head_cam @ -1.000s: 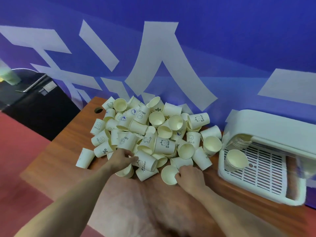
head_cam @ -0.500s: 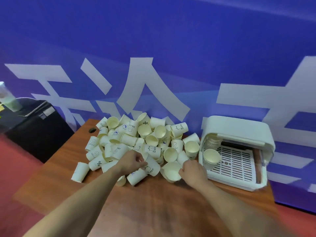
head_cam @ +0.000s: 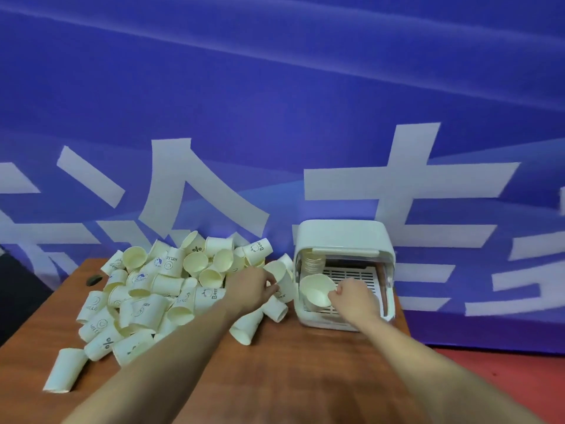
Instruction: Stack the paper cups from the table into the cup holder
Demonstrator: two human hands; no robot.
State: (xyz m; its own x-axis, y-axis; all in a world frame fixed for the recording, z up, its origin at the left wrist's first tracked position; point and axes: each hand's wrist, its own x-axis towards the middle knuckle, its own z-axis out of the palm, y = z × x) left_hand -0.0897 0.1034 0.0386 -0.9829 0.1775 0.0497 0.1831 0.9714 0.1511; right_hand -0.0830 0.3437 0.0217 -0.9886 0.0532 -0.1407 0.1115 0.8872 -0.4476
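Cream paper cups [head_cam: 171,289] lie heaped on the desk [head_cam: 299,371]; beside them, the white cup holder [head_cam: 344,237] contains a nested stack [head_cam: 312,262].

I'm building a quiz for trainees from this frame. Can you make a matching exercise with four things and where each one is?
Things:
1. right hand
2. left hand
3. cup holder
4. cable hole

Places:
A. table's far left corner
B. right of the cup pile
C. on a cup at the pile's right edge
D. holding a cup at the holder's opening

Pairs: 1-D, 2-C, 3-B, 4-A
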